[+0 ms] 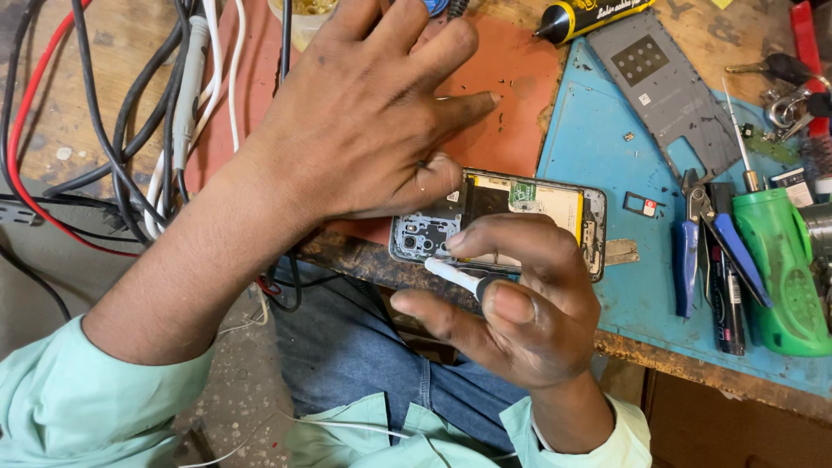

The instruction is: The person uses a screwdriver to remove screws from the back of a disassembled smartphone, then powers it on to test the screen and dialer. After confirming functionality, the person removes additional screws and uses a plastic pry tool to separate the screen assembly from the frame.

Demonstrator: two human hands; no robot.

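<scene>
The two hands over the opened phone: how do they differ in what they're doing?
The left hand lies spread, palm down, pressing the opened phone at its camera end; the right hand is curled, pinching a thin white-tipped tool. The left holds no tool. Both are bare and meet at the phone.

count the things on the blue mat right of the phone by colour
Blue: 1, the blue-handled pliers
Black: 2, the black marker-like stick and the small card tray
Green: 1, the green tool handle
Grey: 1, the grey back cover
Total: 5
The opened phone itself lies partly on the blue mat and is not counted.
</scene>
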